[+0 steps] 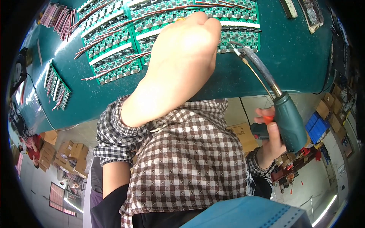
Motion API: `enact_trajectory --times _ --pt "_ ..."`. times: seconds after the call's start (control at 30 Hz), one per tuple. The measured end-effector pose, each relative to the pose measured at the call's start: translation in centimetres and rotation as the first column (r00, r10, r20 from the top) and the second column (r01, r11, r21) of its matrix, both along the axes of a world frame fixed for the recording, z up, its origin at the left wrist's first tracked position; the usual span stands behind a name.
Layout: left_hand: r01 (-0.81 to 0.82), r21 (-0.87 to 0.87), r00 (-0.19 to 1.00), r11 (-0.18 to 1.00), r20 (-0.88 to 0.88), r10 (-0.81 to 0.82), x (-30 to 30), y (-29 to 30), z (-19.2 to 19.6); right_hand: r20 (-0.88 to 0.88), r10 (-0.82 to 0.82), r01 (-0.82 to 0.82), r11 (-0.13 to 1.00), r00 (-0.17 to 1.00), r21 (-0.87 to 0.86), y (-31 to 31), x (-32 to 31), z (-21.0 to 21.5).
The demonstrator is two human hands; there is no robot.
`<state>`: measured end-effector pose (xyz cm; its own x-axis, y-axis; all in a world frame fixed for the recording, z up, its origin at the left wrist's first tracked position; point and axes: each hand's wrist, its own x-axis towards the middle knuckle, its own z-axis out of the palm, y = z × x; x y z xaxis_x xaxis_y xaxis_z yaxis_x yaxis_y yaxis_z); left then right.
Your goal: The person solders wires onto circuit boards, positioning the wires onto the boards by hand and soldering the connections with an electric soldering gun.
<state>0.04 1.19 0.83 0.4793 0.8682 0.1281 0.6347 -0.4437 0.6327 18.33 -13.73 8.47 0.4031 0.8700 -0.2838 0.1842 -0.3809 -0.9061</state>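
1. On the green bench, panels of green circuit boards lie in rows, with red and black leads trailing off them toward the left edge.
2. Left hand: it rests palm-down on the boards near the bench's front edge. Its fingers are curled together over the panel; whether they pinch a lead or a board underneath cannot be told, as the back of the hand hides the contact.
3. Right hand: its fingers are clamped around the grip of a green pistol-type soldering gun, with an orange trigger under the forefinger. The hand sits well off the bench, below its front edge.
4. Long axis: the gun's barrel runs from the grip up and to the left, ending at the tip.
5. Key relation: the tip sits at the near row of boards, just right of the left hand's knuckles and close to them. The board under work therefore lies up-left from the right hand, along the barrel line.
6. Nearer hand: the left hand is on the boards; the right reaches them only through the tool.
7. Spare leads lie bundled at the far left corner, well apart from both hands.
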Motion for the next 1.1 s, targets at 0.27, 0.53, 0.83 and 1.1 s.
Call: enact_trajectory --times 0.27,0.53,0.83,1.1 --pt "0.067 0.018 0.998 0.998 0.013 -0.068 -0.07 0.17 -0.07 -0.033 0.064 -0.065 0.997 0.997 -0.045 -0.15 0.35 -0.33" --pt "0.084 0.033 0.995 0.996 0.045 -0.086 -0.11 0.24 -0.31 -0.021 0.053 -0.054 0.997 0.998 -0.056 0.34 -0.21 -0.27" --pt "0.095 0.008 0.993 0.995 0.067 -0.095 -0.20 0.32 -0.12 -0.002 0.091 -0.091 0.992 0.996 -0.085 0.47 -0.25 -0.18" --pt "0.106 0.013 0.992 0.994 0.072 -0.107 -0.33 0.49 -0.22 0.027 0.032 -0.031 0.999 0.999 -0.042 -0.21 -0.39 0.31"
